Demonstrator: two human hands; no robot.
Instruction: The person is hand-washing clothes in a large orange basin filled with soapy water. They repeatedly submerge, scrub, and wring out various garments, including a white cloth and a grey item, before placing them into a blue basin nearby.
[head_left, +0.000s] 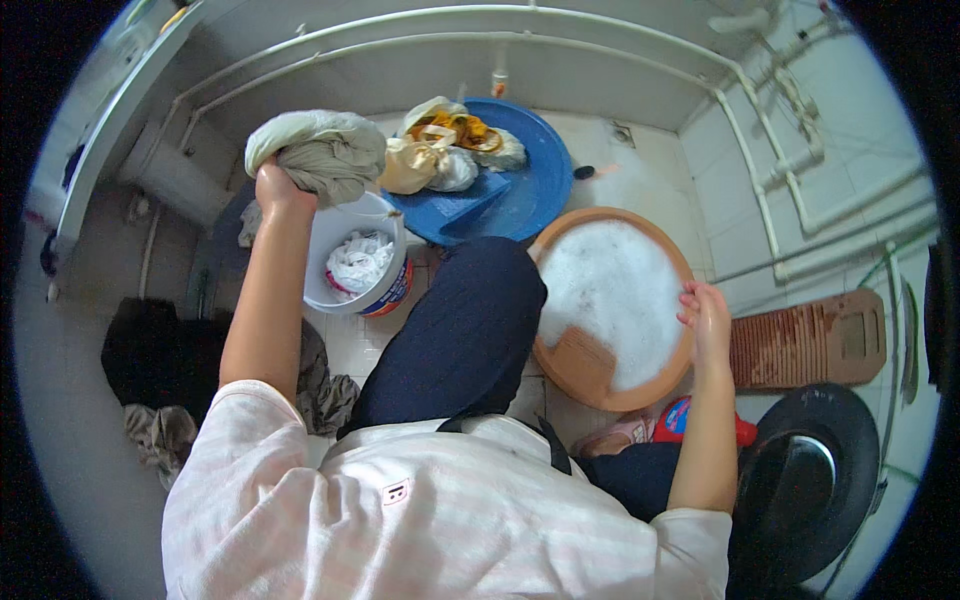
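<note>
My left hand (281, 184) is raised at the left, gripping a bundled off-white and grey cloth (330, 150). The bundle hangs above the far edge of a white bucket (316, 281), which holds crumpled white laundry (361, 261). At the right, my right hand (706, 319) holds nothing, its slightly bent fingers at the rim of an orange-brown basin (574, 386); whether they touch it I cannot tell. White suds (611, 277) cover most of this basin. A ribbed brown surface (581, 356) shows through near its front edge.
Beyond my knee, a blue basin (547, 169) holds yellow and cream cloth bundles (442, 142). A brown washboard (810, 341) and a black basin (851, 457) stand at the right, near a red bottle (675, 420). Dark clothes (150, 360) lie left. White pipes (739, 135) line the walls.
</note>
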